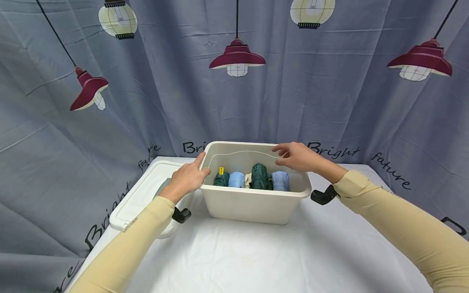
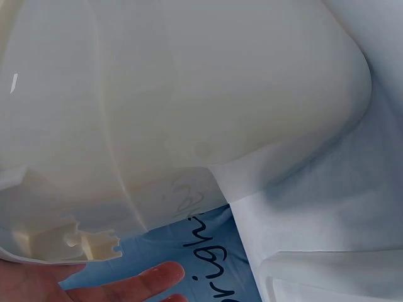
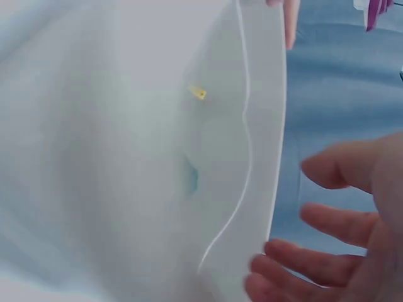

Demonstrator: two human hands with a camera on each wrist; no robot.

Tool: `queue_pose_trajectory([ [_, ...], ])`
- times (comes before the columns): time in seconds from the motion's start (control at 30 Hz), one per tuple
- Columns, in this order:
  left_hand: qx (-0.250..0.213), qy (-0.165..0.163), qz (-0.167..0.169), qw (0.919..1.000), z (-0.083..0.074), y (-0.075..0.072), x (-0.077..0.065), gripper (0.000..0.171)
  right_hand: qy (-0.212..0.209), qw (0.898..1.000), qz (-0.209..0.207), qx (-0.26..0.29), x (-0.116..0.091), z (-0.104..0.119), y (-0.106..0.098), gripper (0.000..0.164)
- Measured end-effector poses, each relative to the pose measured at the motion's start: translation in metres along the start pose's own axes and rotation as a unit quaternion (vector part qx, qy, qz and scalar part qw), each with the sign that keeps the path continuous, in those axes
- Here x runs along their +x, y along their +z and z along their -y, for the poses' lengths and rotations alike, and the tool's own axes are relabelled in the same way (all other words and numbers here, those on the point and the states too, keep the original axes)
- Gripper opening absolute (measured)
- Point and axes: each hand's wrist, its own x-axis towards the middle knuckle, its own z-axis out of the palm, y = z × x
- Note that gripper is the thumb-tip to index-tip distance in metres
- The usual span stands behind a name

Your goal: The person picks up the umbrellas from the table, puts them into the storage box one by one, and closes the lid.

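A white plastic storage bin (image 1: 249,206) stands on the table with its top uncovered. Rolled cloth bundles sit in a row along its bottom: a dark green roll with a yellow tag (image 1: 221,179), a light blue roll (image 1: 236,180), something beige (image 1: 248,180), a taller dark green roll (image 1: 259,177) and a blue roll (image 1: 280,180). My left hand (image 1: 186,180) is at the bin's left rim; its fingers look straight in the left wrist view. Over the right back part of the bin, my right hand (image 1: 297,158) has loosely bent, spread fingers (image 3: 340,223), with nothing between them.
A white lid (image 1: 137,195) lies on the table to the left, partly behind my left forearm, with a grey-blue part showing beside the wrist. The white-covered table (image 1: 256,256) meets a blue-grey curtain (image 1: 278,106) printed with lamps and lettering behind the bin.
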Motion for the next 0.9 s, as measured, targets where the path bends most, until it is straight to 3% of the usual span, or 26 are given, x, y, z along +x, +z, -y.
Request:
queue_pose_trajectory([
  [0.33,0.0,0.005,-0.004,1.0,0.0,0.0,0.0,0.073,0.026,0.993,-0.111,-0.031,-0.029,-0.027,0.012,0.057],
  [0.63,-0.007,0.009,0.005,0.9999,0.0,0.005,0.0,0.073,0.075,0.989,-0.131,-0.008,-0.042,-0.045,0.028,0.07],
  [0.9,-0.006,0.009,-0.005,0.9999,0.001,0.001,0.0,0.073,0.111,0.985,-0.124,0.038,-0.04,-0.053,0.037,0.079],
])
